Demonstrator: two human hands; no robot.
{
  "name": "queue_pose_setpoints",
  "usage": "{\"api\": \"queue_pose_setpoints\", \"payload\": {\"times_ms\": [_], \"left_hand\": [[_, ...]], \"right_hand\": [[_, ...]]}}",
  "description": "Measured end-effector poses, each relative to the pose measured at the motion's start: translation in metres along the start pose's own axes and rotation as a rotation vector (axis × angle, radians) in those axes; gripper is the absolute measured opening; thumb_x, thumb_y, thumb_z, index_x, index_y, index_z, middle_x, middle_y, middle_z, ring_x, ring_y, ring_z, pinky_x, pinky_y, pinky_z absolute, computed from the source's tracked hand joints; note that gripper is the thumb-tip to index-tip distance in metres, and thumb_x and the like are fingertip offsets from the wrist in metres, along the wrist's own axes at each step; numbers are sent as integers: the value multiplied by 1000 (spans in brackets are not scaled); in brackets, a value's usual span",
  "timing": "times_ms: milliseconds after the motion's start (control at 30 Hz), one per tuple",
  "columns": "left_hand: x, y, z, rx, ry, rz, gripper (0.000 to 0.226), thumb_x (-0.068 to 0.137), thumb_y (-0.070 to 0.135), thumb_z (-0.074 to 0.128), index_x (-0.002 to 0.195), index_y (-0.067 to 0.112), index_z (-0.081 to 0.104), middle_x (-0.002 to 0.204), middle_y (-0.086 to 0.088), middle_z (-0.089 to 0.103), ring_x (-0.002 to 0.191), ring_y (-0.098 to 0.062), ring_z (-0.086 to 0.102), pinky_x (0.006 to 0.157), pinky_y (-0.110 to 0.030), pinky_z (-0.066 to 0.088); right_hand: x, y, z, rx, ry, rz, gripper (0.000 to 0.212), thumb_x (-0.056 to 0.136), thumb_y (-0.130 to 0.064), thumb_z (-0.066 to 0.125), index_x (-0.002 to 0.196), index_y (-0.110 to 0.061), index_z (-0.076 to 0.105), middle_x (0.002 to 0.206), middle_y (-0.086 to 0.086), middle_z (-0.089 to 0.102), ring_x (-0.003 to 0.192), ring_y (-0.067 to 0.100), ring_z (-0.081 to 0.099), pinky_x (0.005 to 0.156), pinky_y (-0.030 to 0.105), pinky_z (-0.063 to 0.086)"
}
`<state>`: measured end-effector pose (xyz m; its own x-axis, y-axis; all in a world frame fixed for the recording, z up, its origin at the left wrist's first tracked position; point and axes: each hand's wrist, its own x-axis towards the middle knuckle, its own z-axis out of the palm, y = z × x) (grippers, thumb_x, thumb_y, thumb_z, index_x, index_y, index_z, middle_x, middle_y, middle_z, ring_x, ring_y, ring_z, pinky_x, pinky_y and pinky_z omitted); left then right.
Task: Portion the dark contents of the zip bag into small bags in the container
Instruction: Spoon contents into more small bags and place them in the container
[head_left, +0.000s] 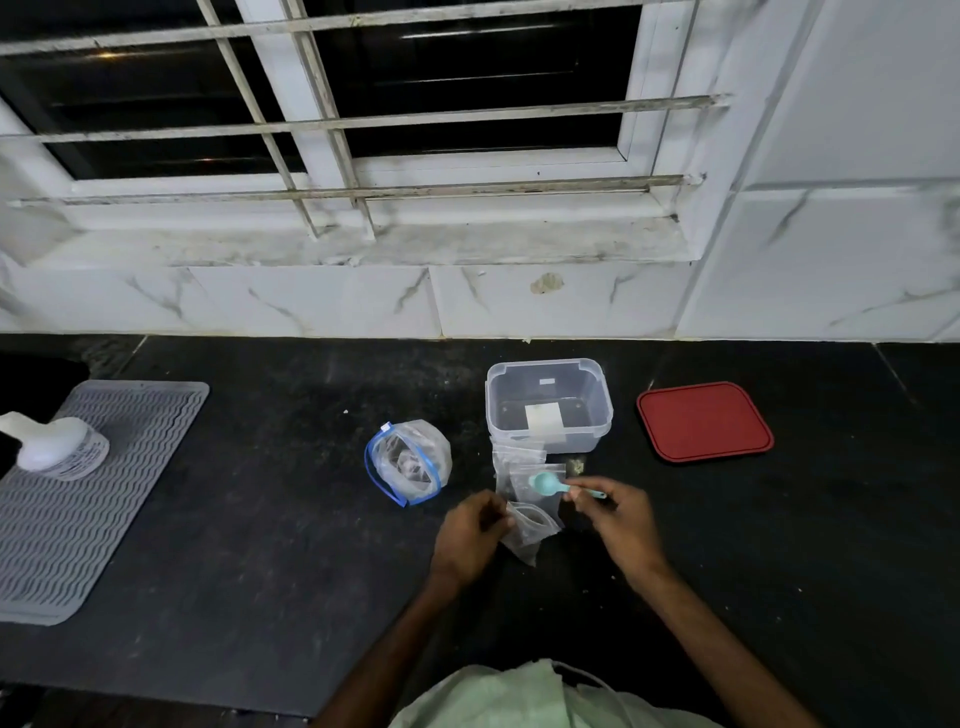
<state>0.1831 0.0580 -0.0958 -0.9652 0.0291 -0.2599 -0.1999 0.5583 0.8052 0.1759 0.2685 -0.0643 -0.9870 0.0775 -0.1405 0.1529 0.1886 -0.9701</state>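
On the black counter my left hand (470, 535) pinches the mouth of a small clear bag (530, 530), which holds a little dark matter. My right hand (615, 514) grips the handle of a teal spoon (545, 483), its bowl just above and behind that bag. More small clear bags (519, 460) lie flat between my hands and the clear plastic container (597, 410), which stands open with only a white label showing inside. The zip bag (410, 462) with its blue seal stands open to the left of the container, dark contents low inside.
A red lid (704, 421) lies right of the container. A grey ribbed mat (78, 493) covers the counter's left part, with a white dispenser-like object (57, 447) on it. A tiled wall and barred window run behind. A few crumbs (575, 466) lie by the container.
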Motion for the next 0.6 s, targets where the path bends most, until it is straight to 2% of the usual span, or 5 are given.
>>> {"api": "queue_pose_setpoints", "payload": {"times_ms": [67,167,267,400,600], "left_hand": [[-1,-1,-1,-37,14,-2,10,83,26,71,91,27,65,91,11,73,88,-3,69,89,-36,55],[-3,2,-3,-96,43,-21,9,86,23,70,93,26,66,91,10,74,87,0,69,88,-33,56],[-3,6,-6,-134,118,-23,7,87,20,71,92,22,67,89,9,73,85,1,68,85,-28,56],[1,15,-14,-230,173,-15,8,87,17,72,89,19,65,87,5,72,86,-10,70,79,-25,57],[13,27,-25,-315,226,17,5,88,14,69,90,16,64,86,1,73,84,-13,70,77,-31,58]], "right_hand": [[7,7,-7,83,78,158,14,88,-6,66,90,-18,74,84,-1,74,73,1,65,59,14,46],[23,32,-20,3,189,270,12,87,-11,68,86,-21,73,89,1,73,84,15,65,67,25,48],[36,52,-27,-172,236,282,9,85,-12,69,88,-17,76,91,2,73,87,17,65,76,27,46],[45,63,-31,-328,274,234,11,84,-14,68,90,-15,78,94,3,74,88,18,66,84,31,51],[55,90,-28,-500,309,223,8,80,-25,70,85,-28,76,98,5,67,92,27,64,89,39,53]]}}
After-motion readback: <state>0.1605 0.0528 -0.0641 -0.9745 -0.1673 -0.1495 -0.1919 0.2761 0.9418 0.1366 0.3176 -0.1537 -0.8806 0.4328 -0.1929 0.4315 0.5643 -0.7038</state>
